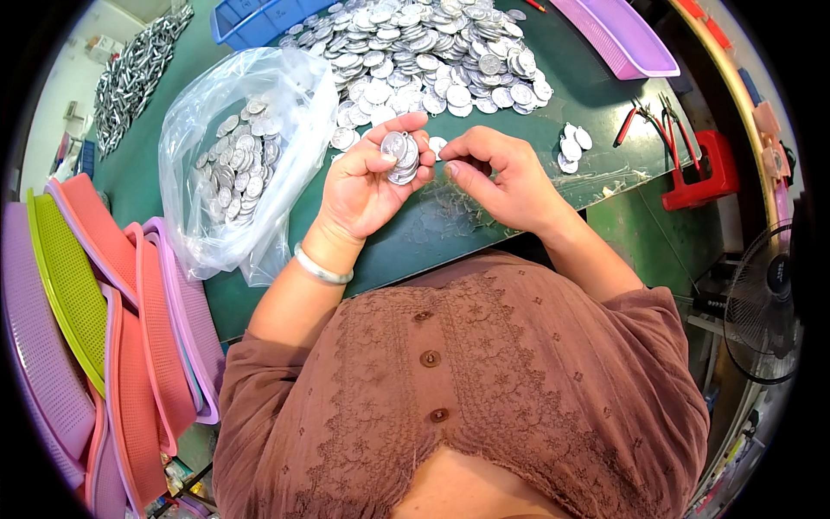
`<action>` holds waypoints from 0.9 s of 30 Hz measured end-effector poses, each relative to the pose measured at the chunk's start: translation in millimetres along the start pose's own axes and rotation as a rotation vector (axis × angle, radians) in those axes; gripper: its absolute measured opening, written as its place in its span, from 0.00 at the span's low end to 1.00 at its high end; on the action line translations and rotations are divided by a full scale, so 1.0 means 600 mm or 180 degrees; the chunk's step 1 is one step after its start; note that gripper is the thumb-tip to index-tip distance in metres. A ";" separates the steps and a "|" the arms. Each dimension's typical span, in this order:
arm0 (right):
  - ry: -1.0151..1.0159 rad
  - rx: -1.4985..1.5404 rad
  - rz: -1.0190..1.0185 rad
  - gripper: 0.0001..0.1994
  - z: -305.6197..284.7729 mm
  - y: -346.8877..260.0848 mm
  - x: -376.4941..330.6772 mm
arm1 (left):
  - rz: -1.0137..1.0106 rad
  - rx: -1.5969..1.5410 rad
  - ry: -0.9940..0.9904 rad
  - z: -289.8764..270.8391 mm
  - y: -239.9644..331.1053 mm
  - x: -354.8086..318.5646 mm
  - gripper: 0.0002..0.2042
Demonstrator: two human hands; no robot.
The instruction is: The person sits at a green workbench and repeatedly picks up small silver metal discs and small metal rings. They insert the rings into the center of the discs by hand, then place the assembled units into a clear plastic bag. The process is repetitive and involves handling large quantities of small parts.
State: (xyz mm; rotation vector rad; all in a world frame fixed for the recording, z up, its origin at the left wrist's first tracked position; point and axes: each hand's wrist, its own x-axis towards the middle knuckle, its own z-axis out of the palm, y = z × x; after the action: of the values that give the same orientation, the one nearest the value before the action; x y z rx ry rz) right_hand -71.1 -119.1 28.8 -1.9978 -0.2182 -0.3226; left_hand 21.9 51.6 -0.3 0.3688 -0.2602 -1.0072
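My left hand (363, 186) grips a small stack of silver metal discs (399, 156) between thumb and fingers, above the green table (406, 238). My right hand (501, 173) hovers beside it with fingertips curled toward the stack and a loose disc (437, 145) on the table; whether it pinches anything is hidden. A big heap of the same discs (432, 52) lies just beyond both hands. A clear plastic bag (251, 156) holding more discs sits to the left of my left hand.
Two or three discs (573, 149) lie apart at right, near red-handled pliers (644, 121) and a red stool (700, 173). Stacked pink, purple and green trays (104, 329) lean at left. A blue basket (251, 22) and purple tray (622, 39) sit at the back. A fan (769, 303) stands right.
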 end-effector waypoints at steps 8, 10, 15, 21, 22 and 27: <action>0.0224 0.0280 0.0289 0.08 0.015 0.004 0.004 | 0.0194 0.0137 0.0214 0.005 -0.006 -0.003 0.24; 0.0318 0.0362 0.0349 0.08 0.021 0.009 0.005 | 0.0195 0.0226 0.0216 0.004 -0.006 -0.002 0.25; 0.0403 0.0357 0.0336 0.08 0.026 0.009 0.009 | 0.0198 0.0614 0.0336 0.005 -0.012 -0.004 0.27; 0.0499 0.0510 0.0383 0.09 0.034 0.018 0.010 | 0.0309 0.0720 0.0358 0.013 -0.014 -0.001 0.26; 0.0529 0.0572 0.0401 0.09 0.035 0.020 0.010 | 0.0328 0.0748 0.0370 0.015 -0.016 -0.001 0.26; 0.0436 0.0837 0.0623 0.08 0.037 0.024 0.011 | 0.0380 0.0900 0.0432 0.017 -0.020 0.000 0.26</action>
State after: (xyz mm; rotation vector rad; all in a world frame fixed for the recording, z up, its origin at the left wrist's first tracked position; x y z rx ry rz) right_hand -57.8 -105.4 9.8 -1.7137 0.0221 -0.2880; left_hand 8.7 44.2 3.9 0.6683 -0.2992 -0.8249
